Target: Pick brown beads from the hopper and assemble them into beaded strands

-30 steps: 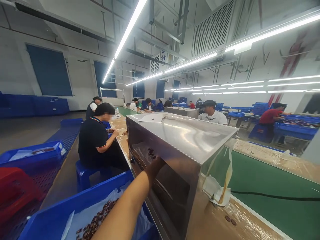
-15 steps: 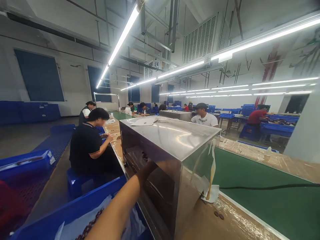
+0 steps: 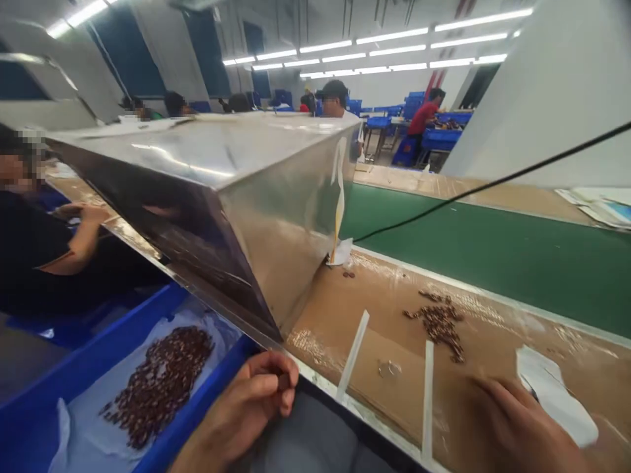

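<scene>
My left hand (image 3: 249, 397) is at the near table edge, its fingers curled and pinched on a small dark brown piece (image 3: 283, 381). Left of it stands a blue bin (image 3: 98, 355) lined with white plastic, holding a heap of the same brown pieces (image 3: 160, 381). My right hand (image 3: 522, 427) lies on the taped cardboard tabletop (image 3: 394, 341) at lower right, fingers stretched out, next to a white paper scrap (image 3: 552, 394). A small pile of brown pieces (image 3: 438, 322) lies beyond it. Two white strips (image 3: 352, 355) lie on the cardboard.
A large shiny steel box (image 3: 221, 190) rises over the table left of centre. A green conveyor belt (image 3: 493, 256) runs behind the cardboard, with a black cable (image 3: 493, 184) crossing above. A seated person in black (image 3: 44, 243) works at far left; more people and blue bins are behind.
The view dropped from the hall to the table. My left arm, which reached into the steel box's side, drew back to the table edge with a brown piece. My right hand came into view.
</scene>
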Action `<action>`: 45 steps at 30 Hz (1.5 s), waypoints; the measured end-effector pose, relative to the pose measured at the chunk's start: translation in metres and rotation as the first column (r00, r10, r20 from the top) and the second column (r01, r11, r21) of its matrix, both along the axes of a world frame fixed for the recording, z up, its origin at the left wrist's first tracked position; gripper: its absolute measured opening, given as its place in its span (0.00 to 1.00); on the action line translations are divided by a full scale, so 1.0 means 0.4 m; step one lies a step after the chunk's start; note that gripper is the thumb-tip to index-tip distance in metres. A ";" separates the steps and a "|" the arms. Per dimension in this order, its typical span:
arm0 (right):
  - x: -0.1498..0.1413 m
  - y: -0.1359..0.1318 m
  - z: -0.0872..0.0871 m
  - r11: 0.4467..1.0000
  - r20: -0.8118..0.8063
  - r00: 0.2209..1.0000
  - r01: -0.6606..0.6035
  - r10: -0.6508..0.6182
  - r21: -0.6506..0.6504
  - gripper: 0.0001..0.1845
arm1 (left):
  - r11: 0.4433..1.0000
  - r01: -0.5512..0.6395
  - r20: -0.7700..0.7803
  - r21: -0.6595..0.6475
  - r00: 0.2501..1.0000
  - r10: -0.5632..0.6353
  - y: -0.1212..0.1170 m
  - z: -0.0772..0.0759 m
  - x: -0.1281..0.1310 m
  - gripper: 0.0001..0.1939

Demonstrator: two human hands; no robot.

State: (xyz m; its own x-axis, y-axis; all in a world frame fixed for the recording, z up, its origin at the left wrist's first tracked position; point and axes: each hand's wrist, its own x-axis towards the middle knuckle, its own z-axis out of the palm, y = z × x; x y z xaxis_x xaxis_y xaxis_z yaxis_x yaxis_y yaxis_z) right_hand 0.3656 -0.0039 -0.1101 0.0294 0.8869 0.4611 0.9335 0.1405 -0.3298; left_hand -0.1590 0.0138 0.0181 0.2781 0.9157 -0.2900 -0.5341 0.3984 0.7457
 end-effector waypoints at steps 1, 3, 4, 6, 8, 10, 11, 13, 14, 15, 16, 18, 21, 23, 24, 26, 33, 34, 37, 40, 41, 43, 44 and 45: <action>-0.011 -0.004 0.007 0.999 -0.012 1.000 0.000 0.000 -0.041 0.22 | 0.999 0.018 0.117 -0.036 0.993 -0.014 -0.017 -0.020 0.061 0.19; -0.042 -0.010 0.028 0.998 -0.031 0.999 0.025 -0.027 -0.065 0.22 | 0.994 0.057 0.277 -0.092 0.960 -0.030 -0.028 -0.044 0.163 0.18; -0.059 -0.013 0.040 0.998 -0.035 0.999 0.017 -0.019 -0.064 0.23 | 0.991 0.079 0.329 -0.112 0.944 -0.038 -0.025 -0.051 0.201 0.17; -0.091 -0.019 0.057 0.999 -0.031 0.999 -0.018 0.017 -0.044 0.23 | 0.983 0.121 0.396 -0.139 0.917 -0.057 -0.012 -0.061 0.248 0.16; -0.115 -0.025 0.064 0.999 -0.021 0.999 -0.039 0.039 -0.016 0.22 | 0.976 0.163 0.426 -0.143 0.901 -0.088 0.004 -0.069 0.267 0.14; -0.131 -0.028 0.062 0.999 -0.021 0.999 -0.032 0.032 0.005 0.22 | 0.970 0.198 0.424 -0.137 0.897 -0.123 0.015 -0.077 0.271 0.14; -0.136 -0.027 0.060 1.000 -0.030 0.999 -0.027 0.027 0.011 0.22 | 0.968 0.212 0.414 -0.136 0.900 -0.139 0.020 -0.082 0.272 0.13; -0.144 -0.024 0.058 1.000 -0.059 0.998 -0.022 0.023 0.017 0.23 | 0.963 0.232 0.392 -0.138 0.906 -0.162 0.025 -0.092 0.275 0.13; -0.147 -0.021 0.059 1.000 -0.074 0.997 -0.021 0.022 0.019 0.23 | 0.962 0.235 0.383 -0.138 0.908 -0.167 0.026 -0.097 0.277 0.13; -0.149 -0.018 0.060 1.000 -0.086 0.996 -0.019 0.021 0.022 0.23 | 0.963 0.234 0.378 -0.137 0.910 -0.168 0.027 -0.103 0.281 0.13; -0.151 -0.016 0.062 1.000 -0.095 0.995 -0.015 0.017 0.024 0.23 | 0.964 0.230 0.374 -0.136 0.912 -0.166 0.027 -0.108 0.284 0.14; -0.153 -0.012 0.068 1.000 -0.107 0.994 -0.006 0.009 0.025 0.21 | 0.968 0.213 0.361 -0.131 0.920 -0.153 0.029 -0.117 0.292 0.15; -0.152 -0.010 0.073 0.999 -0.134 0.991 0.002 0.003 0.032 0.17 | 0.977 0.178 0.315 -0.119 0.940 -0.132 0.044 -0.130 0.307 0.14; -0.151 -0.009 0.074 0.999 -0.162 0.987 0.003 0.003 0.033 0.16 | 0.982 0.167 0.289 -0.092 0.948 -0.135 0.064 -0.139 0.320 0.14; -0.151 -0.008 0.074 0.999 -0.180 0.984 0.006 0.000 0.034 0.16 | 0.983 0.169 0.281 -0.072 0.949 -0.142 0.077 -0.144 0.328 0.14; -0.151 -0.007 0.075 0.999 -0.223 0.975 0.021 -0.011 0.040 0.16 | 0.985 0.173 0.274 -0.027 0.948 -0.159 0.105 -0.153 0.342 0.14; -0.188 -0.019 0.107 0.994 -0.416 0.906 0.105 -0.086 0.025 0.16 | 0.992 0.125 0.308 0.027 0.943 -0.128 0.142 -0.189 0.354 0.15; -0.202 -0.023 0.117 0.992 -0.441 0.891 0.125 -0.104 0.018 0.16 | 0.994 0.110 0.322 0.028 0.940 -0.113 0.140 -0.193 0.353 0.15; -0.254 -0.030 0.150 0.987 -0.543 0.828 0.160 -0.141 -0.011 0.16 | 0.997 0.076 0.350 0.029 0.933 -0.081 0.133 -0.202 0.353 0.14; -0.308 -0.024 0.185 0.994 -0.601 0.796 0.106 -0.080 0.007 0.11 | 0.997 0.064 0.353 0.032 0.933 -0.071 0.129 -0.204 0.355 0.12; -0.323 -0.019 0.194 0.997 -0.585 0.810 0.072 -0.039 0.033 0.08 | 0.998 0.061 0.355 0.034 0.932 -0.069 0.128 -0.205 0.355 0.12; -0.350 -0.009 0.207 0.995 -0.507 0.861 0.006 0.044 0.097 0.03 | 0.997 0.060 0.366 0.039 0.928 -0.070 0.127 -0.206 0.354 0.11; -0.361 -0.004 0.211 0.993 -0.462 0.883 -0.022 0.076 0.120 0.03 | 0.997 0.060 0.375 0.042 0.924 -0.072 0.127 -0.207 0.354 0.11; -0.370 0.001 0.213 0.989 -0.418 0.903 -0.048 0.102 0.138 0.04 | 0.997 0.062 0.385 0.046 0.920 -0.075 0.126 -0.207 0.353 0.11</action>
